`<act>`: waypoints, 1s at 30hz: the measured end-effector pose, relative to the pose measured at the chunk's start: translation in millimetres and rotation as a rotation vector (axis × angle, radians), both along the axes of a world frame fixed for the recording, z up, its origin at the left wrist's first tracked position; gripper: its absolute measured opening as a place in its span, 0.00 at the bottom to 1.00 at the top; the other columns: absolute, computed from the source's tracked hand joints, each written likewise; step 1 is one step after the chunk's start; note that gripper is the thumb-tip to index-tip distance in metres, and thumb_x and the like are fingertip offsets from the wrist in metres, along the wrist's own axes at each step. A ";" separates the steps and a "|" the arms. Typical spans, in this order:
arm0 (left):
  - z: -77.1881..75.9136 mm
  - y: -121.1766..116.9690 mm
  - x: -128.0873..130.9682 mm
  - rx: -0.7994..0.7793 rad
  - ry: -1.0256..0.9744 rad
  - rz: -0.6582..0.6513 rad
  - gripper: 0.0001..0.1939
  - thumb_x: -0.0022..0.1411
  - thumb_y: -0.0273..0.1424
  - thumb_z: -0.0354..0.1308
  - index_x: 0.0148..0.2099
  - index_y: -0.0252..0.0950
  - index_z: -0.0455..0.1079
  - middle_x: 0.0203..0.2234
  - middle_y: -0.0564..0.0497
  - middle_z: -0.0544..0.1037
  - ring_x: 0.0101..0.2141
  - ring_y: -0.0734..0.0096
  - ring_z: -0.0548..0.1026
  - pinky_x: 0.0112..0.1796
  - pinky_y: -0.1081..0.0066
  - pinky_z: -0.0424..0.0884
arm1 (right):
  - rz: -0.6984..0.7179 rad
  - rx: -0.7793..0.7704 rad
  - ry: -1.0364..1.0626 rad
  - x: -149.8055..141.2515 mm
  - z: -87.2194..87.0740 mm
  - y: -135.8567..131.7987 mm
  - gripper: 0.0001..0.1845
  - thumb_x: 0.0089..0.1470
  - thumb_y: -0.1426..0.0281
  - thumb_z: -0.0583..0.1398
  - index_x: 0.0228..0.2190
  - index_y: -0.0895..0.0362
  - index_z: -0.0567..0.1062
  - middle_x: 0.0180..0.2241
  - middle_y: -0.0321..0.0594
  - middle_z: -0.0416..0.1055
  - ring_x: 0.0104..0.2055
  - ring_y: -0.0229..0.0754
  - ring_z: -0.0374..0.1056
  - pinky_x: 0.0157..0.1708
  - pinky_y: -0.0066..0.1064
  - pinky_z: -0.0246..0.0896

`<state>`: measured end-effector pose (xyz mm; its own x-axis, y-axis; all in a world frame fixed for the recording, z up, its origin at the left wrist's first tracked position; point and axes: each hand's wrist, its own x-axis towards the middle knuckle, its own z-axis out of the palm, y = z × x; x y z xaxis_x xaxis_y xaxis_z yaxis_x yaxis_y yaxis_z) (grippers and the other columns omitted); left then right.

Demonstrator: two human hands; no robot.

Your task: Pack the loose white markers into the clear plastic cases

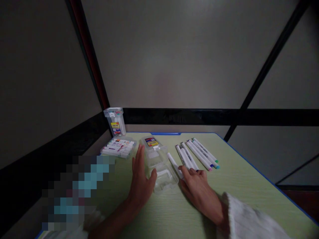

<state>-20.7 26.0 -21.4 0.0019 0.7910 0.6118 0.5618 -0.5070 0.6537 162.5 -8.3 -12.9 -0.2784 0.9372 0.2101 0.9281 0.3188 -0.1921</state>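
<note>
My left hand is open, fingers stretched upward and thumb apart, beside a clear plastic case. The case lies with its lid folded open toward me, and a yellow-and-blue label shows at its far end. My right hand rests low over the table, its fingers closed around the near end of a white marker. Just beyond those fingers, several white markers lie side by side, some with dark ends. Farther right are more white markers with pink, blue and green ends.
A clear upright box of markers stands at the table's back left corner. In front of it lies a flat clear case of markers. The pale green table has a blue edge, with a wall behind. A pixelated patch covers the left side.
</note>
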 end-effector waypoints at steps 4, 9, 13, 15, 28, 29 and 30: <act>1.2 -1.6 0.4 0.029 0.035 -0.012 0.38 0.52 0.20 0.50 0.62 0.43 0.40 0.61 0.47 0.47 0.60 0.56 0.45 0.57 0.50 0.41 | 0.012 -0.006 0.055 -1.3 2.0 -2.2 0.12 0.51 0.79 0.49 0.39 0.59 0.63 0.30 0.44 0.70 0.33 0.49 0.65 0.34 0.39 0.49; 3.3 -2.9 0.3 0.060 0.069 -0.015 0.37 0.52 0.20 0.50 0.62 0.42 0.42 0.60 0.46 0.49 0.59 0.56 0.47 0.56 0.50 0.43 | 0.016 0.018 0.147 -0.5 0.8 -1.4 0.12 0.52 0.77 0.48 0.40 0.57 0.62 0.30 0.41 0.70 0.32 0.48 0.65 0.34 0.39 0.50; 4.7 -3.8 0.9 0.092 0.092 -0.027 0.36 0.52 0.20 0.49 0.62 0.41 0.43 0.60 0.45 0.50 0.59 0.57 0.48 0.56 0.51 0.44 | -0.014 0.074 0.290 0.7 -1.2 -1.5 0.11 0.55 0.72 0.48 0.42 0.55 0.61 0.26 0.37 0.68 0.29 0.45 0.63 0.33 0.38 0.53; 5.9 -4.9 1.4 0.106 0.103 -0.038 0.36 0.53 0.19 0.49 0.62 0.42 0.43 0.60 0.45 0.50 0.59 0.57 0.48 0.56 0.50 0.44 | -0.036 0.092 0.398 0.1 -1.1 -2.1 0.12 0.56 0.69 0.48 0.44 0.54 0.60 0.26 0.37 0.67 0.29 0.44 0.62 0.32 0.37 0.55; 10.5 -14.1 2.1 0.245 0.217 -0.137 0.35 0.55 0.19 0.47 0.62 0.41 0.41 0.60 0.46 0.51 0.58 0.59 0.51 0.56 0.54 0.49 | 0.021 0.027 0.946 -11.5 4.8 -11.9 0.12 0.58 0.63 0.47 0.43 0.52 0.56 0.26 0.32 0.58 0.27 0.37 0.58 0.26 0.27 0.57; 10.1 -14.5 2.2 0.258 0.226 -0.160 0.35 0.55 0.19 0.47 0.62 0.41 0.41 0.60 0.46 0.50 0.58 0.59 0.51 0.56 0.55 0.51 | 0.028 0.028 0.956 -11.8 5.2 -13.0 0.12 0.58 0.63 0.47 0.43 0.52 0.56 0.27 0.33 0.59 0.28 0.37 0.59 0.27 0.27 0.58; 9.6 -14.9 2.2 0.270 0.239 -0.186 0.35 0.56 0.19 0.47 0.62 0.41 0.41 0.60 0.46 0.50 0.58 0.60 0.51 0.56 0.56 0.52 | 0.034 0.029 0.965 -12.1 5.6 -14.0 0.12 0.58 0.63 0.47 0.44 0.52 0.56 0.27 0.33 0.59 0.28 0.37 0.59 0.28 0.27 0.58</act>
